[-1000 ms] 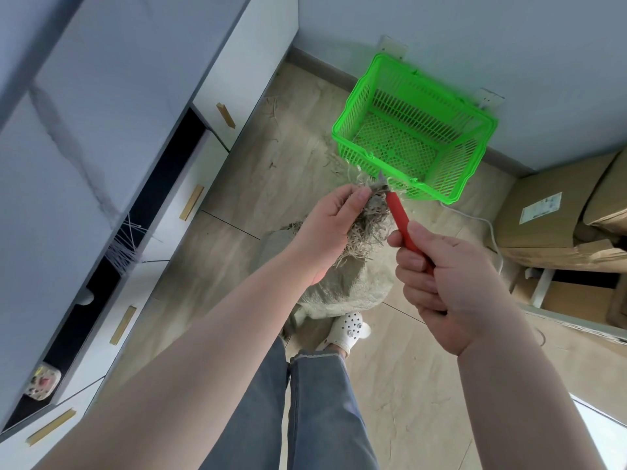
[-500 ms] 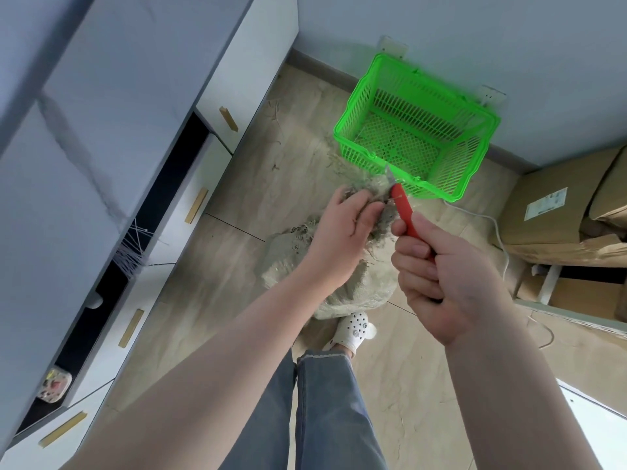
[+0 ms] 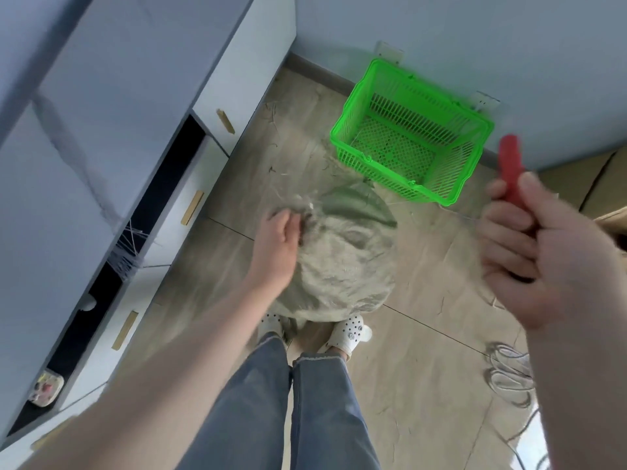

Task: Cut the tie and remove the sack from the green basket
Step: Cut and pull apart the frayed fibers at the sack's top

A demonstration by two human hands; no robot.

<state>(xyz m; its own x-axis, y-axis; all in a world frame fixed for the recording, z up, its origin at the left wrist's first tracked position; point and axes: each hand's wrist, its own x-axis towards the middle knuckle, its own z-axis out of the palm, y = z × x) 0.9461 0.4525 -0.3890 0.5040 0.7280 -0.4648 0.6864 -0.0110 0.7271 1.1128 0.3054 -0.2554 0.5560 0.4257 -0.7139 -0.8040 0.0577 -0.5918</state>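
Down on the tiled floor (image 3: 424,283), a long white cabinet (image 3: 135,96) with brass pulls ran along the left, and no lettering could be read on anything in view. Next in size, the grey woven sack (image 3: 342,262) sat on the floor just in front of the person's white clogs (image 3: 351,330), outside the green basket (image 3: 412,130) and near its front corner; the basket stood against the wall holding only stray fibres. Brown cardboard boxes (image 3: 607,184) lay at the far right, and a coil of white cable (image 3: 509,374) lay on the floor below them. The left hand (image 3: 276,242) had its fingers curled into the sack's frayed, gathered top. The right hand (image 3: 529,249), raised well apart from the sack and blurred, gripped a red-handled cutter (image 3: 512,171); its blade could not be made out.
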